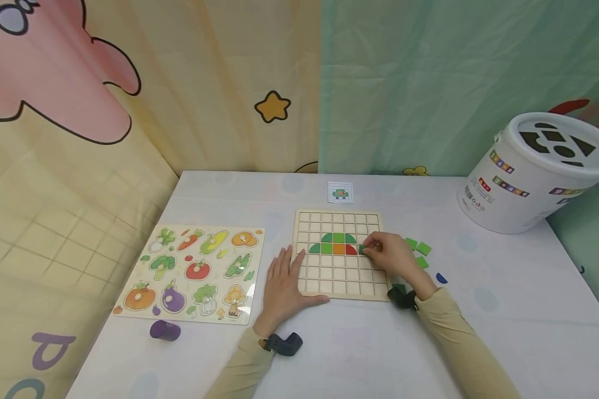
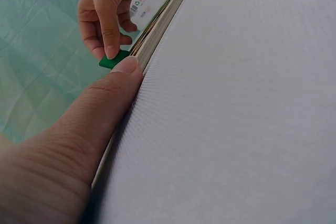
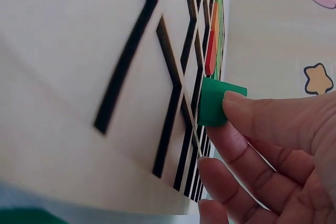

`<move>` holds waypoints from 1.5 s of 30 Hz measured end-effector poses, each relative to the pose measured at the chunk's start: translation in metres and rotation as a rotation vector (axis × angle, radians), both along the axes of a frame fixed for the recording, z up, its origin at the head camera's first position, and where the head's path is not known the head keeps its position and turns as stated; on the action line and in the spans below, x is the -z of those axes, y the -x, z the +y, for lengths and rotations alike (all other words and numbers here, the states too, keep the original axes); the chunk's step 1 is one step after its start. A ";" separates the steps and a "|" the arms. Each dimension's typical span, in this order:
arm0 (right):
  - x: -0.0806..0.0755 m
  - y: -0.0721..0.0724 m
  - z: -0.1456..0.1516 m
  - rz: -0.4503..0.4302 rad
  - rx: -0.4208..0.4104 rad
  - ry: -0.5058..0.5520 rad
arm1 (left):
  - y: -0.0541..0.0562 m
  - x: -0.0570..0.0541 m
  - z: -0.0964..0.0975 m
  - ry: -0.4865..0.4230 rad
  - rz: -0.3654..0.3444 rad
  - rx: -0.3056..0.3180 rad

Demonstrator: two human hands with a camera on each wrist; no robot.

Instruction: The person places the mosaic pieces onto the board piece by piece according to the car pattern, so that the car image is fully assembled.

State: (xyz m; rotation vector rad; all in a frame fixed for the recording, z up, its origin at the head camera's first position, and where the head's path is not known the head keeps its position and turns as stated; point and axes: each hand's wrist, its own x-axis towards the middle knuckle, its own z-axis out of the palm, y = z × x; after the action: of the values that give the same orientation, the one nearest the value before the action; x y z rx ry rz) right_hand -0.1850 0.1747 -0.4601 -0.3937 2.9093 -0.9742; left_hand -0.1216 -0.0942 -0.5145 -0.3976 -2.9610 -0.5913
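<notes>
We see a yellow curtain [image 1: 204,83] and a green curtain [image 1: 394,83] behind the white worktop [image 1: 354,349]. On its right side we see a big white bucket [image 1: 524,183]. On the left lies a vegetable puzzle [image 1: 181,266], and in the middle a wooden board [image 1: 339,274] with squares. The left hand [image 1: 285,288] rests by the board's left edge, its fingers straight and a bit apart. The right hand [image 1: 391,255] is over the right side. We see a purple tube [image 1: 165,331] near the puzzle and a picture card [image 1: 340,193] behind the board. Green squares [image 1: 424,249] lie to the right. The right fingers pinch a green piece [image 3: 212,100] just right of the board's red piece [image 1: 351,250]; we cannot tell if it touches the board. A blue half-circle [image 1: 441,278] lies near the right wrist.
</notes>
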 end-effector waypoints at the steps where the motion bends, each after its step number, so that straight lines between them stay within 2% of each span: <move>1: 0.000 0.000 0.000 -0.002 -0.003 -0.001 | 0.000 0.000 0.000 0.001 0.001 -0.001; 17: -0.002 0.002 -0.001 0.055 0.013 -0.081 | 0.000 -0.001 0.000 -0.006 -0.005 0.003; 31: -0.004 0.001 0.001 0.055 -0.036 -0.148 | 0.000 -0.002 0.000 -0.004 -0.012 0.000; 39: -0.010 -0.009 0.024 -0.015 -0.079 -0.058 | 0.000 -0.002 0.001 -0.019 -0.006 0.006; 45: -0.022 -0.017 0.048 0.048 -0.016 -0.045 | 0.000 -0.001 0.000 -0.010 -0.006 0.002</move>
State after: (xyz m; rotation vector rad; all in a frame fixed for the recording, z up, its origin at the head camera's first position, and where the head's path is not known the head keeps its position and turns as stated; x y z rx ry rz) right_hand -0.1675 0.2223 -0.4382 -0.4433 2.9603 -0.9085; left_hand -0.1213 -0.0942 -0.5131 -0.3983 -2.9623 -0.6087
